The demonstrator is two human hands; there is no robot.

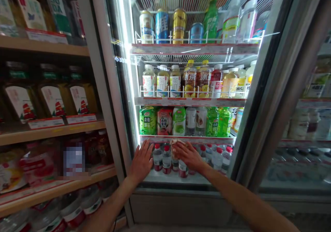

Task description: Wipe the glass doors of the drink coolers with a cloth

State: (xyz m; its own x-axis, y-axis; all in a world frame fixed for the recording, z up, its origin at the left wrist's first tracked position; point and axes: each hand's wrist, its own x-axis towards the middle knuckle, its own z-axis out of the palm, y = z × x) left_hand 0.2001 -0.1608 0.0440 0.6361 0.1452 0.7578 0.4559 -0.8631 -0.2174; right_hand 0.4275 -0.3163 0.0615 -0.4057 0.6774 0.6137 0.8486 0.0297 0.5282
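A lit drinks cooler stands in front of me, with faint reflections on its glass door [165,182]. Lying flat against the lower left of the glass is my left hand [141,160], its fingers stretched out and holding nothing. My right hand [190,156] presses a crumpled, pale cloth [174,143] to the glass, level with the lowest shelf edge. Part of the cloth is covered by the fingers. Behind both hands, inside the cooler, are small red-capped water bottles [167,159].
Cans [179,23] and bottles fill the upper cooler shelf, and tea bottles [190,78] the one below. Green drink bottles [212,121] are lower still. A wooden shelf [51,132] of bottles is close on my left. A metal door frame [281,87] rises on the right.
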